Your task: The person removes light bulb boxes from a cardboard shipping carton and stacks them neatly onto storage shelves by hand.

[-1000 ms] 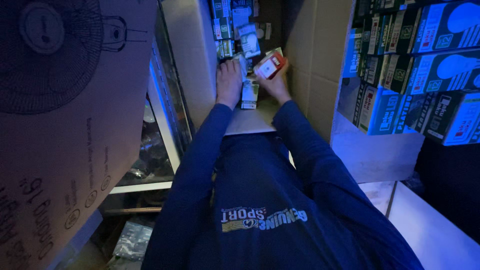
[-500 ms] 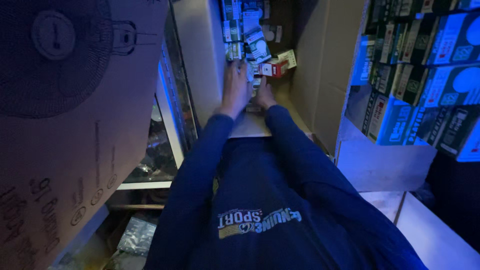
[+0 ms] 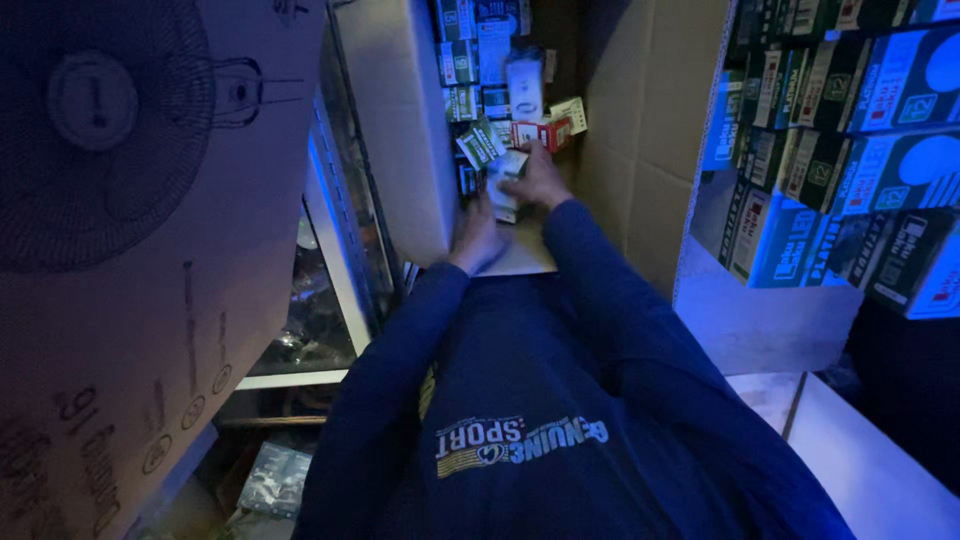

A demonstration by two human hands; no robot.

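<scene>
Both my arms, in dark blue sleeves, reach into an open cardboard carton (image 3: 640, 120) straight ahead. It holds several small lamp boxes: green ones (image 3: 478, 143), a red and white one (image 3: 540, 132) and a pale upright one (image 3: 524, 85). My right hand (image 3: 538, 182) rests on a small white box (image 3: 505, 188) and its fingers curl on it. My left hand (image 3: 477, 233) is lower, at the carton's near edge, with its fingertips by the bottom of the same white box. The dim blue light hides its grip.
A large brown carton printed with a fan drawing (image 3: 130, 220) fills the left side. A glass display case (image 3: 320, 300) stands below it. Shelves of blue and green lamp boxes (image 3: 850, 150) line the right. A pale counter (image 3: 870, 460) lies at the lower right.
My left hand has drawn back toward me from the stacked boxes. My right hand let go of the red and white box, which now lies in the carton, and moved onto the white box.
</scene>
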